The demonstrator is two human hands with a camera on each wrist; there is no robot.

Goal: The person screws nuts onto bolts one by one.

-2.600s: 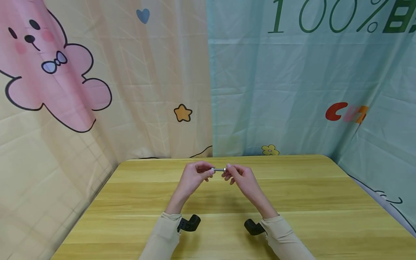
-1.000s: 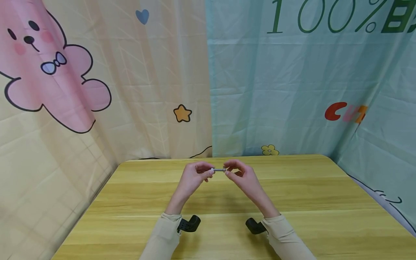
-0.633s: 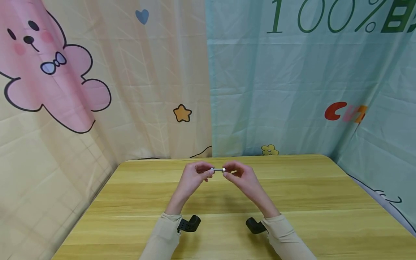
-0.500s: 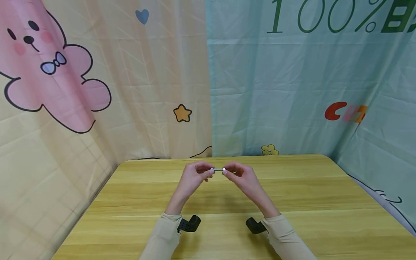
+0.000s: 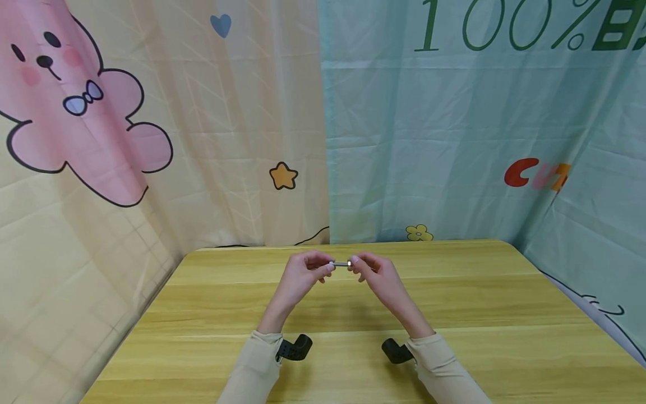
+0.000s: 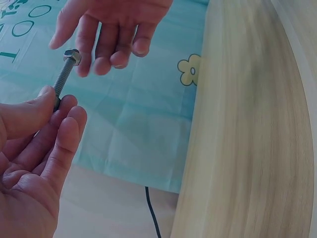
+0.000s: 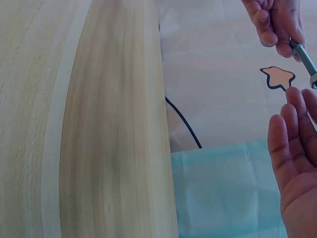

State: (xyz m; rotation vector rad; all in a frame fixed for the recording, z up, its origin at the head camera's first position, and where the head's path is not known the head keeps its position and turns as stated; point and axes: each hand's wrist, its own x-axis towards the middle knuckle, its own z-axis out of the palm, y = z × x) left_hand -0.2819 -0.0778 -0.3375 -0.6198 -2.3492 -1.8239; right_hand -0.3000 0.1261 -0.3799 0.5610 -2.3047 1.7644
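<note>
A metal bolt (image 6: 63,78) lies level between the two hands in the head view, above the far part of the table. My left hand (image 5: 301,273) pinches its head end between thumb and fingers; the head is mostly covered. On the bolt's other end sits a hex nut (image 6: 73,56). My right hand (image 5: 377,275) is at that nut, thumb on one side and fingers on the other. In the left wrist view its fingers (image 6: 101,47) are loosely extended, and a gap shows between thumb and nut. Whether the index finger touches the nut, I cannot tell.
Beneath the hands is a wooden table (image 5: 333,359). Printed curtains (image 5: 434,140) hang behind it and at both sides. Each wrist carries a black camera (image 5: 296,347) over a beige sleeve (image 5: 252,367). A black line (image 6: 152,210) runs beyond the table edge in the left wrist view.
Half a second ago the right thumb and index finger pinched the nut, thumb low. Now they have loosened and the thumb has swung up. The left hand and bolt have barely moved.
</note>
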